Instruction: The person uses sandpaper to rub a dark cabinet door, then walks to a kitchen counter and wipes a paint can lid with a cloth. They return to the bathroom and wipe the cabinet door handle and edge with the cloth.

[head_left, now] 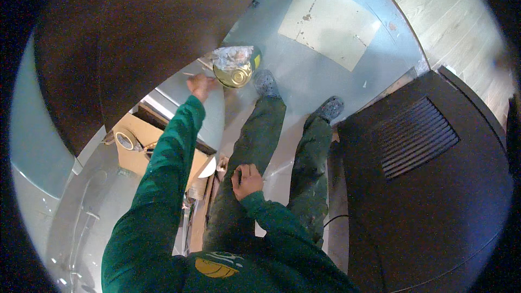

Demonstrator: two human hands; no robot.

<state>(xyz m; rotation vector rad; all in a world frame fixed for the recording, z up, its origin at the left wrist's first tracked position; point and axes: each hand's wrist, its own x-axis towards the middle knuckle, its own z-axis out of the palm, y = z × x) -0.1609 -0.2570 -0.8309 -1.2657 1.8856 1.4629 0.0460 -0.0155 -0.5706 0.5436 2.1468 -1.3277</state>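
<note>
My left hand [201, 87] is stretched forward beside a round metal can [232, 77] with a gold-coloured top and a smeared, whitish patch over its far part. Motion smears the fingers, so whether they touch or hold anything is unclear. A thin pale stick-like thing [205, 63] shows just beyond that hand, near the can. In front of my thighs, my right hand [248, 182] is closed with its fingers curled in. Whatever may be inside the curled fingers is hidden.
A dark brown panel [135, 38] fills the far left. A dark cabinet with a slatted vent [420, 138] and a cable stands right. Left of my legs, a wooden box [130, 154] carries a tape roll [126, 139]. A stained pale sheet [328, 24] lies on the floor ahead.
</note>
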